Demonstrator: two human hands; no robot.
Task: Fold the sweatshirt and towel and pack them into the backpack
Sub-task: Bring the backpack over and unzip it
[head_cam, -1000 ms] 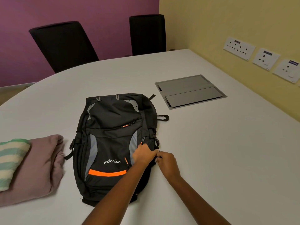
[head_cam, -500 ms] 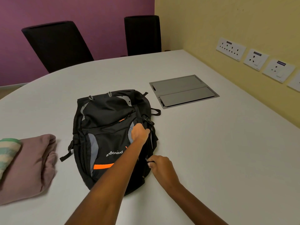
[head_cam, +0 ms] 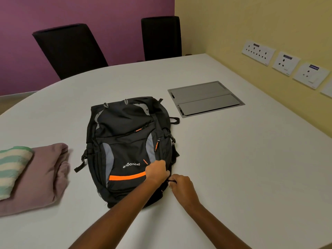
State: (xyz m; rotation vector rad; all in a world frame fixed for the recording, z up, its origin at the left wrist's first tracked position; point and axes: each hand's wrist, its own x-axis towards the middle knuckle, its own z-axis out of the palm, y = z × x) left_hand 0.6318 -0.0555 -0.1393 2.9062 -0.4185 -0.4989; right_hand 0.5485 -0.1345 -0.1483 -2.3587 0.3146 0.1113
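Far left of both hands, well apart from them: folded towel (head_cam: 12,169), green and cream stripes, lying on top of folded pink sweatshirt (head_cam: 41,180). Both on white table (head_cam: 233,168), outside the bag.

Beyond and left of the hands, past the table's far edge: black chair (head_cam: 71,49).

Directly ahead of the hands: black backpack (head_cam: 125,141), flat on the table, front panel up, grey side panels, logo upside down from here, top end pointing away from the person.

On the bag's near right corner: left hand (head_cam: 157,171), fingers curled down into the fabric, gripping it just right of the orange stripe (head_cam: 127,177).

Far beyond that hand: second black chair (head_cam: 160,36).

Just beside the left, at the bag's right edge: right hand (head_cam: 181,187), thumb and fingers pinching a small black pull cord (head_cam: 172,180). Cannot tell which zip the cord belongs to.

Ahead and right of that hand, well apart: grey metal hatch (head_cam: 204,97) set flush in the tabletop, two lids closed.

Farther right, on the wall: row of white socket plates (head_cam: 258,52).
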